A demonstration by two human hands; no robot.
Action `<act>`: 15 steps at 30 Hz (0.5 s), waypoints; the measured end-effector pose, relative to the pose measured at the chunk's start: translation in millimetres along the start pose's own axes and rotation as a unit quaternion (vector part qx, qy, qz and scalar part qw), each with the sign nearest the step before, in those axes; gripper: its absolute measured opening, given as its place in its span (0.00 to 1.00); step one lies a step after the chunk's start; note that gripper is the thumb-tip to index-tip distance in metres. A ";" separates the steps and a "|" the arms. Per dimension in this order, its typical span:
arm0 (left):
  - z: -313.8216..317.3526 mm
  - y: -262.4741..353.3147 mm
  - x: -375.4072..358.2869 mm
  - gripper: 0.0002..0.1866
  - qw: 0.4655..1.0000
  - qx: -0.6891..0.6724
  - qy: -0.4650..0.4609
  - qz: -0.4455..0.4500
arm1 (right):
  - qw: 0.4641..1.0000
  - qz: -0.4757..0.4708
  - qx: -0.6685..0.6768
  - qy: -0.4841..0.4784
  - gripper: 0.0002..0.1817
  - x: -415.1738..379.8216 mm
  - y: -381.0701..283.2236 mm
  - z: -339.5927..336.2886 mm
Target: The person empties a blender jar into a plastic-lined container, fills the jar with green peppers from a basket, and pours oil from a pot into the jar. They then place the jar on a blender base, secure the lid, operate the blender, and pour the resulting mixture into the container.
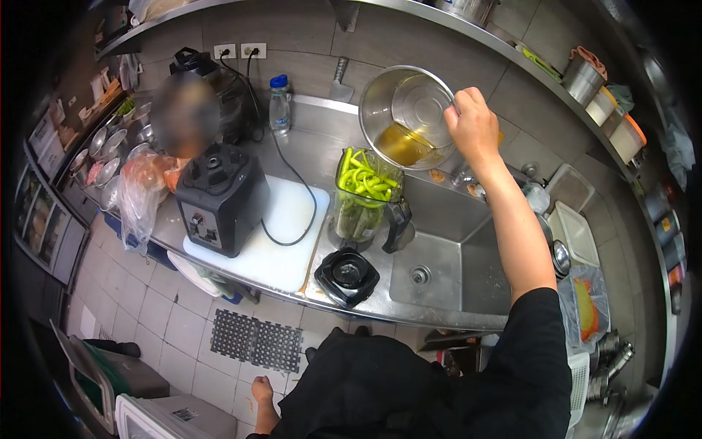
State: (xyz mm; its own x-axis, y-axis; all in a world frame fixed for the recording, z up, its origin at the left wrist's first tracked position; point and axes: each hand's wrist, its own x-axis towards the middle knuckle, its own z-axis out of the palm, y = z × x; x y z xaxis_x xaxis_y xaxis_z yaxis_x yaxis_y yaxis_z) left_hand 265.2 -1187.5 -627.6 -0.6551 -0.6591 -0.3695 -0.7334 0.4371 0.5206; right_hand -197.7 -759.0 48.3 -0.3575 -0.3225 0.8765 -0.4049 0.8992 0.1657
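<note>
Stainless-steel worktop (pixel 380 298) runs along a grey tiled wall (pixel 307 33), above a pale tiled floor (pixel 168 329); all positions are given relative to the clear jar (pixel 355 219) standing on it. Right hand (pixel 474 126): fingers clamped on the rim of a metal pot (pixel 373 99), held tilted above the jar, slightly to its right, with amber liquid (pixel 404 145) pooled at the pot's low side. Left hand (pixel 263 390): fingers curled together, well below the jar and to its left, near a black floor mat (pixel 256 340). Jar contents: green pepper pieces (pixel 365 179), filled up to the rim; black handle (pixel 397 227) on the right. Just in front of the jar lies a black lid (pixel 346 277); immediately right is the sink (pixel 428 274). To the left, a white board (pixel 292 241) carries a black blender base (pixel 223 201); its panel markings are too small to read. Behind and left of the jar stands a blue-capped bottle (pixel 279 110), label illegible. Farther left is a clear plastic bag (pixel 142 194) with orange contents. On the wall beyond the jar, a cleaver (pixel 341 80) and two power outlets (pixel 240 51) are noted.
</note>
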 end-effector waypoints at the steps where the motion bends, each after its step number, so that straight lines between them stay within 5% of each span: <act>1: 0.3 -0.4 -0.4 0.16 1.000 -0.005 0.000 -0.001 | 1.000 -0.005 0.003 0.003 0.06 1.0 -1.7 -0.7; 15: -0.5 10.2 9.6 0.17 0.998 -0.014 -0.043 -0.039 | 0.998 -0.058 0.009 0.039 0.06 4.3 -19.6 -3.4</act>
State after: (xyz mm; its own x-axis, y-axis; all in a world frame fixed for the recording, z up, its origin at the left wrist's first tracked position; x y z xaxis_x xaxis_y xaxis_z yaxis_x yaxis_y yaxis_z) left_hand 251.6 -1189.7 -625.4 -0.6106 -0.6347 -0.4736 -0.7781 0.3693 0.5082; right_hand -188.4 -777.0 50.4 -0.2414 -0.3996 0.8843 -0.4556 0.8513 0.2603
